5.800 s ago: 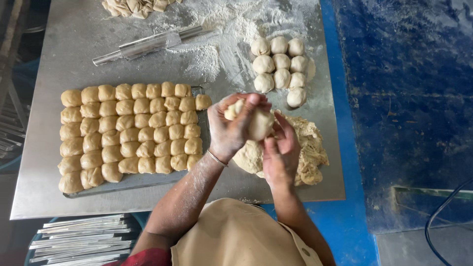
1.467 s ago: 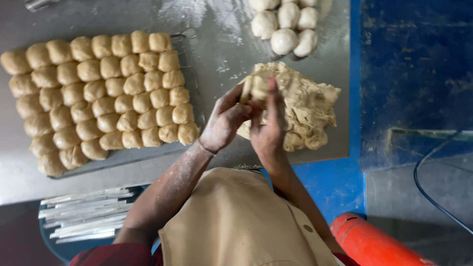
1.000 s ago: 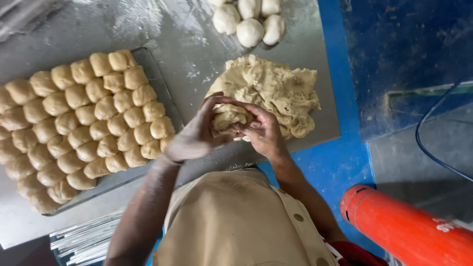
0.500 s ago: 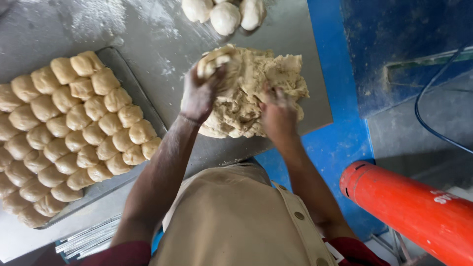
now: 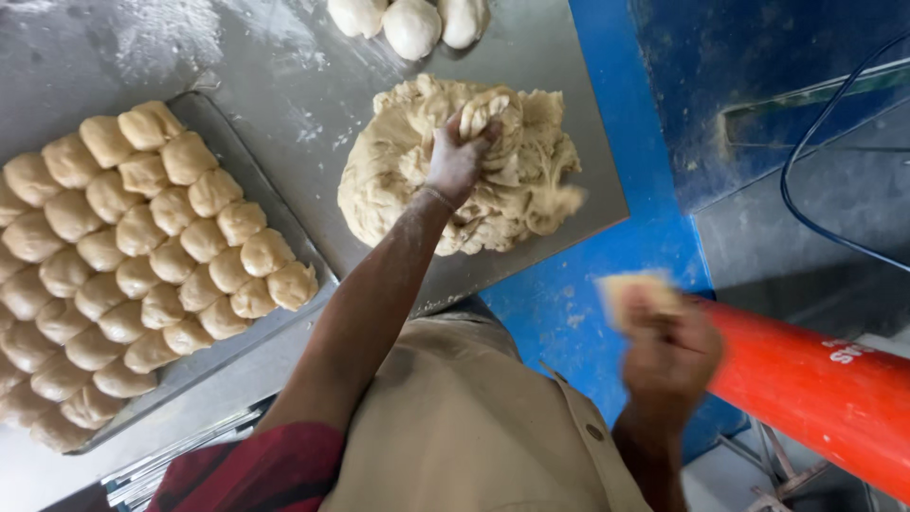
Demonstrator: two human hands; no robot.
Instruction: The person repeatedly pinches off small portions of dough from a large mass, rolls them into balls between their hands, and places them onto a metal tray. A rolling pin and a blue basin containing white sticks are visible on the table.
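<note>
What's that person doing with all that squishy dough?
A person is working dough at a metal table. Their left hand grips the big lump of dough. Their right hand, blurred and off to the side of the table, holds a small piece of dough. A tray beside the lump is packed with rows of dough balls.

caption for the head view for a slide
Left hand grips the dough mound; right hand holds a torn piece.

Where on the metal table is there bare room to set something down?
Bare steel lies between the tray of dough pieces and the dough mass, and at the floured upper left of the table. The tray is packed; the left hand works the mass.
</note>
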